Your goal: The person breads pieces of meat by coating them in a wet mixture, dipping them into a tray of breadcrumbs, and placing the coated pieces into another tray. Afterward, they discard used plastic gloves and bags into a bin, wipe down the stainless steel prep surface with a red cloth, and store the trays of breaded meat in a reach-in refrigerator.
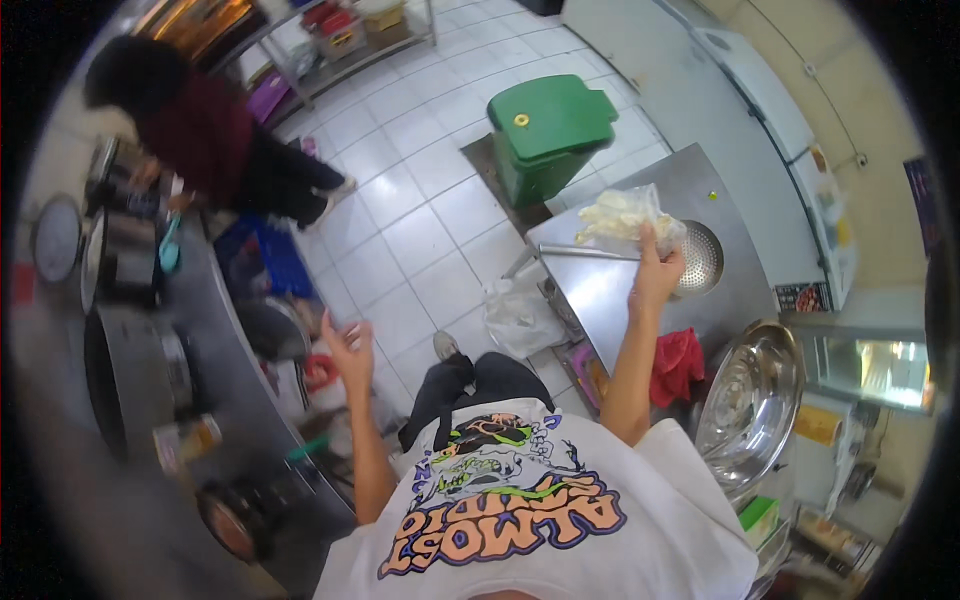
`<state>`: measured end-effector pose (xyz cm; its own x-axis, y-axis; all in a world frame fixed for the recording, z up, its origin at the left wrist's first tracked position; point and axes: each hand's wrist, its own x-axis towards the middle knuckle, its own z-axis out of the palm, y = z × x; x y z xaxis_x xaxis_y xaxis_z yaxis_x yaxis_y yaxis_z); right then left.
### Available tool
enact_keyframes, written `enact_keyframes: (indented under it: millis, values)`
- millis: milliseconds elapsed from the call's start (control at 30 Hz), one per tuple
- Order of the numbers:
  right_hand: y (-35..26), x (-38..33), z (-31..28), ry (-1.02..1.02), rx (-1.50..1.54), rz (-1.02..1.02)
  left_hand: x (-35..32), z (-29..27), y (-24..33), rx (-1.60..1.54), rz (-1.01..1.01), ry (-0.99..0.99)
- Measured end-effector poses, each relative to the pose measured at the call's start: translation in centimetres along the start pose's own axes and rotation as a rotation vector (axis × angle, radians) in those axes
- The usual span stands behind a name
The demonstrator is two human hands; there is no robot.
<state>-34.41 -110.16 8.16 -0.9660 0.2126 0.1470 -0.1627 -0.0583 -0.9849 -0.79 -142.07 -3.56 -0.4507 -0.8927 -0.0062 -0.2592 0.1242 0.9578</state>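
Note:
My right hand [657, 272] is closed on the edge of a clear plastic bag [622, 218] with pale, creamy-yellow pieces inside. It is above a steel table [600, 305] on the right. Just beyond and beside that hand is a perforated metal skimmer [702, 262]. Its long handle points left across the table, under the bag and partly hidden by my fingers. On the other side, my left hand [348, 352] is raised over the floor near the left counter, fingers apart and nothing in it.
A green lidded bin [548, 130] stands beyond the steel table. At far left a person [205, 130] works by the counter [225, 350], which bears pots [130, 255]. A white plastic bag [522, 318] lies below the table. A red cloth [678, 366] and large steel bowl [750, 405] are at right.

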Motion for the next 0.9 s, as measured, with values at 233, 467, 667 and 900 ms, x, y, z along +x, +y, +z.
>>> enact_keyframes:
  millis: [233,467,667,900]
  values:
    - [6.3,4.5,10.7,0.24,-0.031,0.12,23.2,22.2,11.0,-0.083,0.199,-0.649]
    - [14.0,15.4,19.8,0.53,-0.118,0.004,39.3,36.8,7.0,0.023,0.257,-0.976]
    - [20.8,17.2,26.6,0.644,-0.192,0.243,48.8,54.1,3.8,0.131,0.051,-1.176]
    - [25.3,17.9,29.8,0.829,-0.178,0.309,56.1,74.0,-7.4,0.058,0.166,-1.147]
